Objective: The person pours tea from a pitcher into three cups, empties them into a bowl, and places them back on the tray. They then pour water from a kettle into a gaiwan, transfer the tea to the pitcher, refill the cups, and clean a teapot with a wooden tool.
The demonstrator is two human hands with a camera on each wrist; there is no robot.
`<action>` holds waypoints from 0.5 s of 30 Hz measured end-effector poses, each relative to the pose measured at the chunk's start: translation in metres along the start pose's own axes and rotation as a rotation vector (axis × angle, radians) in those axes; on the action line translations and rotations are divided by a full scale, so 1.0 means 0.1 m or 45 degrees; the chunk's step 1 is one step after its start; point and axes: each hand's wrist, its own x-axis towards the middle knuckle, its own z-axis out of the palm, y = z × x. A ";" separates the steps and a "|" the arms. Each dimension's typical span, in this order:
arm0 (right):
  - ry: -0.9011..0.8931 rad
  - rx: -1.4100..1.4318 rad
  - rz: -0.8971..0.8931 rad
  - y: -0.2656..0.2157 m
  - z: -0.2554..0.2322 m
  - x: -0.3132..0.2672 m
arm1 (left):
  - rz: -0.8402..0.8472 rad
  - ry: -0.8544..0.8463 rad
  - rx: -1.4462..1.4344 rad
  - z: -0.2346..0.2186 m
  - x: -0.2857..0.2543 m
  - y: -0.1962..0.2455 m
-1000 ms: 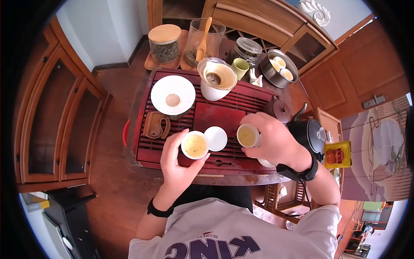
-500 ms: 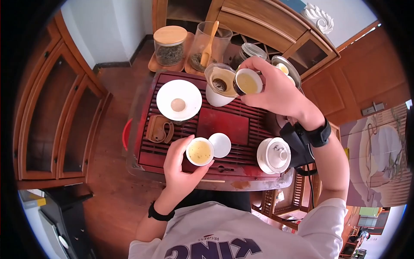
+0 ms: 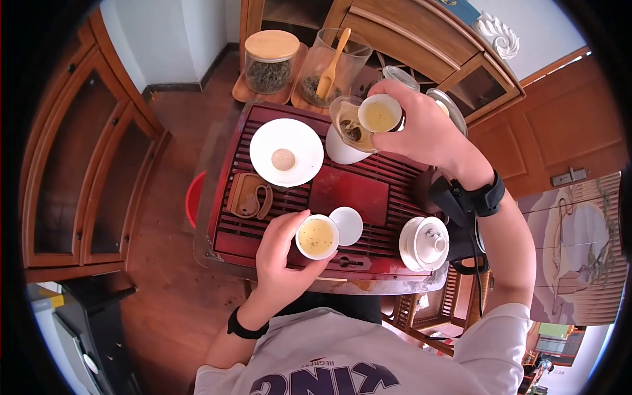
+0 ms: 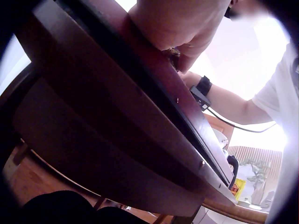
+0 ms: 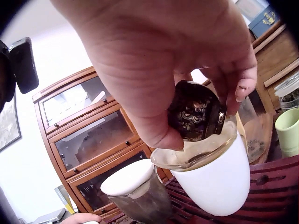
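Note:
My right hand (image 3: 428, 135) grips a small teacup (image 3: 380, 114) of pale yellow tea by its sides. In the right wrist view this teacup's dark, gold-patterned outside (image 5: 192, 112) tilts close over a glass strainer (image 5: 198, 156), which sits in the mouth of a white pitcher (image 5: 217, 189). Dark wet leaves show inside the strainer. My left hand (image 3: 282, 258), thumb and fingers round the sides, holds a second teacup (image 3: 317, 237) of yellow tea with small specks, above the front of the tray. Right beside it is a white cup (image 3: 349, 227).
A dark red slatted tea tray (image 3: 349, 193) carries a white lidded gaiwan (image 3: 424, 245), a white bowl-shaped piece (image 3: 266, 145) with a brown centre, and a wooden holder (image 3: 242, 196). Behind stand a lidded tea jar (image 3: 268, 74) and a glass vessel with a wooden scoop (image 3: 334, 64).
My right hand has carried its teacup from the tray's front right back to the strainer, uncovering the gaiwan. My left hand keeps holding its teacup near the front.

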 end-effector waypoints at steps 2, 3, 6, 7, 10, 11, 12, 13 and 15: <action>0.083 -0.125 -0.077 0.01 0.01 0.00 | -0.006 -0.023 0.002 0.00 -0.01 -0.01; 0.081 -0.126 -0.077 0.01 0.01 0.01 | -0.005 -0.023 0.007 0.00 -0.01 0.00; 0.102 -0.330 -0.082 0.01 0.02 0.01 | -0.006 -0.023 0.005 0.00 -0.01 0.00; 0.168 -0.430 -0.139 0.02 0.04 0.01 | -0.007 -0.022 0.000 0.00 -0.01 0.00; 0.279 -0.614 -0.259 0.01 0.05 0.00 | -0.001 -0.020 0.000 0.00 -0.01 0.00; 0.324 -0.699 -0.322 0.01 0.05 0.01 | -0.002 -0.020 0.000 0.00 0.00 0.00; 0.323 -0.699 -0.323 0.00 0.06 0.01 | 0.010 0.001 0.007 0.00 0.01 0.01; 0.363 -0.761 -0.372 -0.02 0.07 0.01 | 0.022 0.022 0.013 0.01 0.02 0.02; 0.403 -0.824 -0.421 -0.05 0.07 0.01 | 0.024 0.022 0.008 0.01 0.02 0.02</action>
